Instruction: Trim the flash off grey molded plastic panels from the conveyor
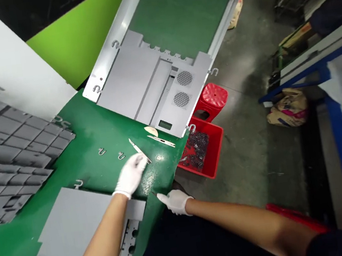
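Note:
My left hand [132, 173], in a white glove, reaches over the green table [95, 129] and its fingers close around the handle of a thin knife-like tool [139, 150]. My right hand [176, 200], also gloved, rests at the table's near edge with fingers curled; whether it holds anything I cannot make out. A second thin blade [161, 141] and a small beige piece [151, 131] lie just beyond. Three grey metal hooks [102, 151] lie on the green surface left of my left hand.
A large grey sheet-metal panel [149, 84] with two round vent grilles lies across the table. Another grey panel [74, 229] sits near me. A red bin [202, 149] of dark small parts and a red stool [214, 97] stand on the floor at right. Grey trays [7, 153] stack at left.

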Demonstrator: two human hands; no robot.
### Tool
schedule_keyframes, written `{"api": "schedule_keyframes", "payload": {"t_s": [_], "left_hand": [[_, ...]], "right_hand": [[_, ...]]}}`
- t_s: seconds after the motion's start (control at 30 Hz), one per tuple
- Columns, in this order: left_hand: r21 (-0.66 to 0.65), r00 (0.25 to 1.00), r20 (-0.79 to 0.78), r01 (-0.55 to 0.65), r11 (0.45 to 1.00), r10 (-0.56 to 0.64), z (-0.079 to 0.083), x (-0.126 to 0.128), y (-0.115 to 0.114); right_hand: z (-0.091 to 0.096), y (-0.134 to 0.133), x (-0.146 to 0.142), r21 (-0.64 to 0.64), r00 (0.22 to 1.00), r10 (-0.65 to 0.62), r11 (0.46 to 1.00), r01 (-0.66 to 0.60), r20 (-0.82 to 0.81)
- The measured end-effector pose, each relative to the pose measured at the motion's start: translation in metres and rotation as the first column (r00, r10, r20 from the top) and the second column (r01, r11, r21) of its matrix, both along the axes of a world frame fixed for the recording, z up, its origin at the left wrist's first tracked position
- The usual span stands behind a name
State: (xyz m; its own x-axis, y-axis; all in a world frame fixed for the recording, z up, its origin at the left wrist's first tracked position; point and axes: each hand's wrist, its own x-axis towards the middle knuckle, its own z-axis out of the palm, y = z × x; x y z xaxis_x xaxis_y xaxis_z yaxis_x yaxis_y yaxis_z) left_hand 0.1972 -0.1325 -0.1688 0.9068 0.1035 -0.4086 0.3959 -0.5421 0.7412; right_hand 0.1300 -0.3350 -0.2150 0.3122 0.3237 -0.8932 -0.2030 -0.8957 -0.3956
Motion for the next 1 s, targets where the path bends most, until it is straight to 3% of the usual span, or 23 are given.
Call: {"api": "schedule_keyframes", "payload": {"t_s": [0.03, 0.1, 0.13, 0.17, 0.2, 0.27, 0.33, 0.43, 0.57, 0.67, 0.73, 0.83, 1.0], "left_hand": [[0.241, 0.999, 0.019, -0.045, 0.969, 0.041, -0.002, 0.000, 0.022], [0.642, 0.976, -0.045, -0.137, 0.754, 0.215, -0.009, -0.008, 0.079], [0.763, 0.945, -0.102, -0.127, 0.634, 0.312, -0.014, -0.015, 0.111], [0.830, 0.902, -0.170, -0.086, 0.551, 0.396, -0.018, -0.024, 0.141], [0.837, 0.860, -0.263, -0.022, 0.546, 0.437, -0.023, -0.033, 0.168], [0.749, 0.861, -0.388, 0.087, 0.657, 0.328, -0.032, -0.050, 0.207], [0.661, 0.895, -0.405, 0.143, 0.737, 0.189, -0.042, -0.064, 0.224], [0.559, 0.913, -0.409, 0.241, 0.793, 0.011, -0.053, -0.077, 0.213], [0.469, 0.897, -0.412, 0.361, 0.806, -0.162, -0.058, -0.088, 0.177], [0.437, 0.879, -0.447, 0.378, 0.816, -0.168, -0.053, -0.092, 0.166], [0.349, 0.878, -0.453, 0.333, 0.876, -0.153, -0.046, -0.092, 0.167], [0.161, 0.878, -0.472, 0.175, 0.971, -0.080, -0.040, -0.089, 0.169], [0.185, 0.841, -0.533, 0.004, 0.983, 0.097, -0.047, -0.081, 0.168]], "right_hand": [[0.000, -0.005, -0.003, 0.002, 1.000, -0.029, 1.000, 0.029, 0.012], [0.002, -0.013, -0.005, -0.005, 0.997, -0.076, 0.997, 0.076, 0.026], [0.002, -0.017, -0.006, -0.007, 0.996, -0.091, 0.996, 0.091, 0.022], [0.003, -0.020, -0.005, 0.001, 0.995, -0.102, 0.995, 0.102, 0.020], [0.004, -0.024, -0.005, 0.020, 0.993, -0.112, 0.994, 0.112, 0.025], [0.006, -0.029, -0.004, 0.073, 0.991, -0.127, 0.990, 0.123, 0.047], [0.009, -0.033, -0.003, 0.109, 0.990, -0.124, 0.987, 0.117, 0.064], [0.012, -0.030, 0.000, 0.124, 0.995, -0.068, 0.991, 0.058, 0.077], [0.009, -0.005, 0.005, 0.145, 0.985, 0.085, 0.984, -0.107, 0.153], [0.002, 0.029, 0.007, 0.176, 0.963, 0.191, 0.958, -0.225, 0.192], [-0.001, 0.054, 0.008, 0.195, 0.950, 0.247, 0.939, -0.283, 0.192], [-0.003, 0.092, 0.011, 0.204, 0.935, 0.306, 0.918, -0.340, 0.181], [-0.007, 0.142, 0.012, 0.194, 0.922, 0.353, 0.905, -0.380, 0.161]]}}
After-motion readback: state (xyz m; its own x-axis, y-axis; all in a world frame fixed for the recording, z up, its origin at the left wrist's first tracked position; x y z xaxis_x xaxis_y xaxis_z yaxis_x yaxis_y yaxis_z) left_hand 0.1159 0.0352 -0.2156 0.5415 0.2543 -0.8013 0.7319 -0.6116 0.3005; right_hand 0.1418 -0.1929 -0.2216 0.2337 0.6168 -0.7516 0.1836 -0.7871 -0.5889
